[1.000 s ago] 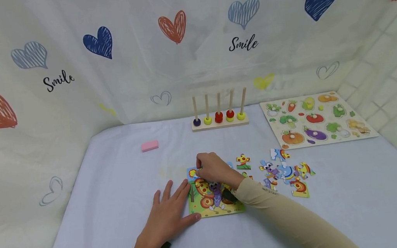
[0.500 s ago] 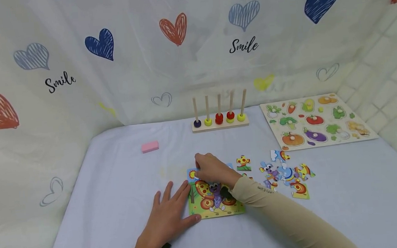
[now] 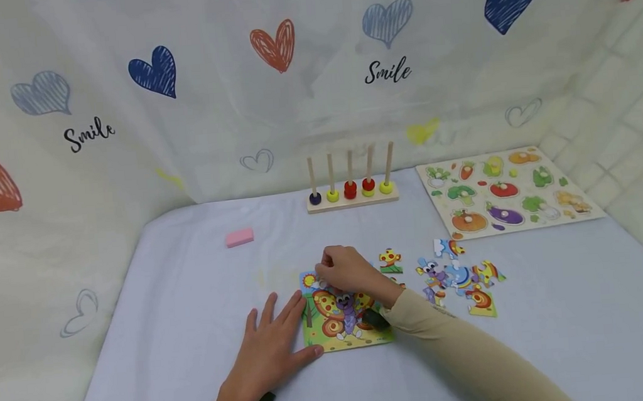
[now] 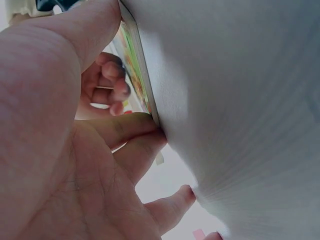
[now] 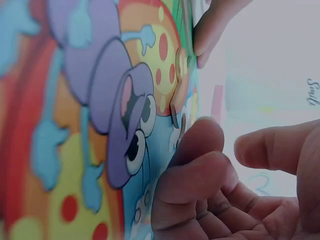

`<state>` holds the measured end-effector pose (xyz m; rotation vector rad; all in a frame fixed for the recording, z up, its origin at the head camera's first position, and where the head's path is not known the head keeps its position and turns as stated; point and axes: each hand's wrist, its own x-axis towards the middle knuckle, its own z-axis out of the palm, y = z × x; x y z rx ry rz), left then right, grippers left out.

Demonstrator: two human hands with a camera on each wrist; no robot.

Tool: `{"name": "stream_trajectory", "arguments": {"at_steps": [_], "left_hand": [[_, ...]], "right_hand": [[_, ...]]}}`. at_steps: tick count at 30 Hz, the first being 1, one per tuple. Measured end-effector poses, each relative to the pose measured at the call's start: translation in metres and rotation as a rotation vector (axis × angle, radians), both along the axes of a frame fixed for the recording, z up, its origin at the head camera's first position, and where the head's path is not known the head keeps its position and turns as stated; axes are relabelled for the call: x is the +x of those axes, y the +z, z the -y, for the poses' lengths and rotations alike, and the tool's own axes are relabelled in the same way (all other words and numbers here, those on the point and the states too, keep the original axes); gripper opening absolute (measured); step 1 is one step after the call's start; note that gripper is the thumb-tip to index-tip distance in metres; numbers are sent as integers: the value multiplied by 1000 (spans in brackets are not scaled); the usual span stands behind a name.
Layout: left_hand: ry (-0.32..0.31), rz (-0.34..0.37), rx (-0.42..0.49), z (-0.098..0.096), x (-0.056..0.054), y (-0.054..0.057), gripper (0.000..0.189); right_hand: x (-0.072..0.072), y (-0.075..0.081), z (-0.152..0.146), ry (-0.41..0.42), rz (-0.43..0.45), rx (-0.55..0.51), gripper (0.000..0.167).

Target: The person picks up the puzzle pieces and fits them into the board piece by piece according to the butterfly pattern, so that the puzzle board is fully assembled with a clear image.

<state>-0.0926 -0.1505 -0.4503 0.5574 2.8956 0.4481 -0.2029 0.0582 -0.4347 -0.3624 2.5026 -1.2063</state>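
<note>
A puzzle board (image 3: pixel 324 342) with a purple butterfly picture lies on the white cloth. My left hand (image 3: pixel 273 341) is spread flat at its left side, thumb and fingertips along the edge. In the left wrist view, the fingers (image 4: pixel 132 130) meet the board's rim (image 4: pixel 142 70). Over the upper part of the board is my right hand (image 3: pixel 356 276), fingers curled, hiding some of the sky. The right wrist view shows its curled fingers (image 5: pixel 192 182) low against the butterfly picture (image 5: pixel 100 70), thumb (image 5: pixel 265 147) apart from them. Nothing shows between thumb and fingers.
Several loose puzzle pieces (image 3: pixel 459 276) lie right of the board, one yellow-spotted piece (image 3: pixel 390 258) closer in. Behind stand a wooden peg stacker (image 3: pixel 352 202) with coloured beads and a vegetable peg board (image 3: pixel 527 225). A pink block (image 3: pixel 239 237) lies at the back left.
The whole head view has shifted slightly left. My right hand has drawn back a little to the right over the board's top, with the sun corner more visible. The left hand stays put.
</note>
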Motion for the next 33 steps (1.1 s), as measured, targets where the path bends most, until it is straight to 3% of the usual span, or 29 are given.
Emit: {"name": "stream_trajectory", "arguments": {"at_steps": [14,22,33], "left_hand": [[33,8,-32,1,-1,0,92],[32,6,-30,-1,0,-2,92],[33,14,-16,-3,2,0,92]], "right_hand": [[19,0,-45,-59,-32,-85,19],[26,2,-70,-57,-102,-111,19],[38,9,-108,-30,-127,-136,31]]}}
